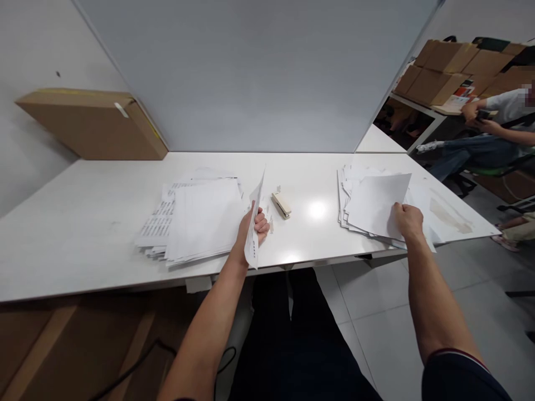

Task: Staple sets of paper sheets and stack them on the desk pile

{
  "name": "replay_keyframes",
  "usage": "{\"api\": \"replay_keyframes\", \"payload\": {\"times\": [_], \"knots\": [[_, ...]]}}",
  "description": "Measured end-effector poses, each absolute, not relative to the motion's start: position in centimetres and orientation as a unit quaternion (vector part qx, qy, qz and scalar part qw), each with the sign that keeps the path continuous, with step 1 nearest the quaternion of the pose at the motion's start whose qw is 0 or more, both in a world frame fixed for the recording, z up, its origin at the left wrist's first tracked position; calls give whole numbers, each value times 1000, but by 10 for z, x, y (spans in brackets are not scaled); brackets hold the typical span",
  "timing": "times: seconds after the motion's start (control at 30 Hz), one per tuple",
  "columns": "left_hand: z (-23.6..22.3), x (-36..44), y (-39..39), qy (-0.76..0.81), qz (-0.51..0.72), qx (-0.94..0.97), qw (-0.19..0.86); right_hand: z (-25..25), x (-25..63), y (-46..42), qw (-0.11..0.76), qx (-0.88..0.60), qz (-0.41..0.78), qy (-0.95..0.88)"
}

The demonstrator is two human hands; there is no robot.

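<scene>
My left hand is closed around some paper sheets, held upright on edge above the front of the table. On the right, my right hand pinches the edge of a white sheet at the top of a paper pile; the sheet's near corner curls up. Between the hands lies a cream stapler, flat on the table. Left of my left hand spreads a larger stack of papers, some with printed lines showing. The exact number of sheets in either hand cannot be made out.
The white table meets a grey panel at its back. A cardboard box leans at the back left. Beyond the right end, a seated person holds a dark object near stacked cartons.
</scene>
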State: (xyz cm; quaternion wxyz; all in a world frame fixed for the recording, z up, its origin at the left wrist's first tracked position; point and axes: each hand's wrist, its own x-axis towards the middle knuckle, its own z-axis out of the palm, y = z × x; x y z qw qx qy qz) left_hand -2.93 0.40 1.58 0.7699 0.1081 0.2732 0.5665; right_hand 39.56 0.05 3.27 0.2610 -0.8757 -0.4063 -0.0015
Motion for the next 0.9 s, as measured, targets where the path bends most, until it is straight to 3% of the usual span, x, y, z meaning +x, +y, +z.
{"api": "replay_keyframes", "payload": {"times": [0.2, 0.53, 0.9], "knots": [[7, -34, 8, 225, 569, 73, 787, 30, 400, -4, 363, -857, 30, -365], [10, -33, 9, 257, 561, 108, 779, 33, 392, 3, 235, -868, -59, -433], [17, -28, 7, 281, 556, 124, 773, 32, 384, 4, 182, -872, -83, -447]]}}
